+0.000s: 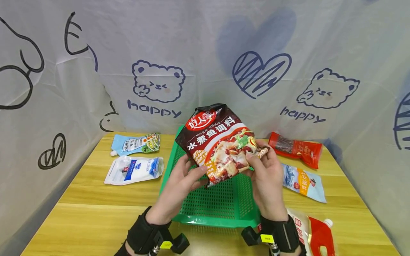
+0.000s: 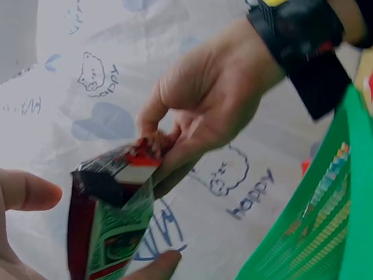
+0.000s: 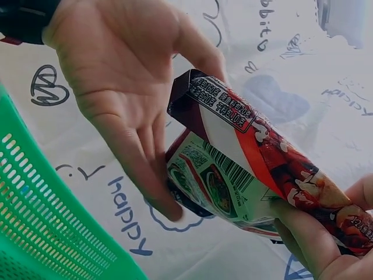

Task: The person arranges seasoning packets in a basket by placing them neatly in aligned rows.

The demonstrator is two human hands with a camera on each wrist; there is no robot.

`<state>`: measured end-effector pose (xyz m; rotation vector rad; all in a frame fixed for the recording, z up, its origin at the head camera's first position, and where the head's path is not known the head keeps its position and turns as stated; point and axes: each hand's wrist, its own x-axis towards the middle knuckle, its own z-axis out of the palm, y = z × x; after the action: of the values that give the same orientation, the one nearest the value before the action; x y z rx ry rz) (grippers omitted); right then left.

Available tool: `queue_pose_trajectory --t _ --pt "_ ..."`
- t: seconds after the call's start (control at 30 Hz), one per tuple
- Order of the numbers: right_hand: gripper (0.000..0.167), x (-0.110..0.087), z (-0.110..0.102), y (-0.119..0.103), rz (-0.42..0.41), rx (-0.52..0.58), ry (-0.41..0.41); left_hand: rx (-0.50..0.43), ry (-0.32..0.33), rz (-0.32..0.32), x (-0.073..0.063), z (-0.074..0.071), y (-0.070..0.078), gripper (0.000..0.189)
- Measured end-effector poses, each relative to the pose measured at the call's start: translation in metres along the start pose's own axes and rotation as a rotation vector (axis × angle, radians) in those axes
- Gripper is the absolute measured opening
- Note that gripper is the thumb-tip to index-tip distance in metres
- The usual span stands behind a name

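Through the head view I'm watching the right hand [image 1: 268, 186] pinching a dark red seasoning bag [image 1: 221, 144] above a green basket [image 1: 217, 222], the left hand [image 1: 176, 190] hovering at the bag's lower-left edge. Two pouches [image 1: 136, 143] [image 1: 134, 170] are lying left on the table [image 1: 105, 220]; a red packet [image 1: 296, 149], light-blue packet [image 1: 304, 182] and spouted bag [image 1: 318, 227] are lying right.

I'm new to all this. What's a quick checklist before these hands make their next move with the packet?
1. Right hand holding the packet: ok, it pinches a corner.
2. Left hand gripping too: not ok, its fingers look open beside the packet.
3. Packet level: not ok, it is tilted.
4. Basket below: ok, the packet appears above it in the head view.
5. Packet sealed all round: cannot tell, part of its edge is hidden.
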<state>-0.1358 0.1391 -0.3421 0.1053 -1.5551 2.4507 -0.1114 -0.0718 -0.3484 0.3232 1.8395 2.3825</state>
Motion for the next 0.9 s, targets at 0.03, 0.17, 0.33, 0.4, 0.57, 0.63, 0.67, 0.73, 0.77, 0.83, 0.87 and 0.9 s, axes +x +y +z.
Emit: queue_pose_trajectory --t 0.03,0.17,0.33,0.4,0.57,0.63,0.67,0.73,0.77,0.83,0.87,0.9 --pt "0.037 -0.0005 0.0007 0.0003 0.003 -0.008 -0.005 -0.013 -0.006 -0.010 0.0007 0.0004 -0.0006 0.074" --pt "0.039 -0.0023 0.0034 0.0023 0.023 -0.040 -0.030 -0.045 0.013 -0.044 0.0018 0.0017 -0.0029 0.072" --pt "0.043 -0.0032 0.0057 0.0044 0.051 -0.063 -0.071 -0.089 0.052 -0.040 0.0029 0.0026 -0.0042 0.066" --pt "0.045 -0.0034 0.0063 0.0043 0.054 -0.069 -0.084 -0.107 0.061 -0.029 0.0028 0.0027 -0.0039 0.064" --pt "0.051 -0.0037 0.0065 0.0030 0.062 -0.081 -0.096 -0.122 0.074 -0.011 0.0029 0.0018 -0.0027 0.064" --pt "0.053 -0.0035 0.0060 0.0025 0.067 -0.082 -0.103 -0.116 0.082 0.000 0.0031 0.0007 -0.0016 0.066" --pt "0.054 -0.0034 0.0055 0.0019 0.070 -0.085 -0.109 -0.108 0.088 0.009 0.0030 0.0001 -0.0008 0.066" --pt "0.056 -0.0029 0.0043 0.0013 0.079 -0.084 -0.124 -0.099 0.094 0.025 0.0030 -0.0014 0.0006 0.065" --pt "0.056 -0.0025 0.0035 0.0010 0.084 -0.084 -0.132 -0.095 0.094 0.030 0.0029 -0.0022 0.0013 0.065" --pt "0.057 -0.0018 0.0018 0.0001 0.092 -0.085 -0.147 -0.089 0.086 0.039 0.0028 -0.0042 0.0027 0.065" --pt "0.058 -0.0015 0.0011 -0.0005 0.095 -0.087 -0.153 -0.082 0.082 0.043 0.0027 -0.0053 0.0033 0.065" --pt "0.058 -0.0012 0.0002 -0.0010 0.098 -0.088 -0.160 -0.076 0.076 0.045 0.0026 -0.0067 0.0039 0.065"
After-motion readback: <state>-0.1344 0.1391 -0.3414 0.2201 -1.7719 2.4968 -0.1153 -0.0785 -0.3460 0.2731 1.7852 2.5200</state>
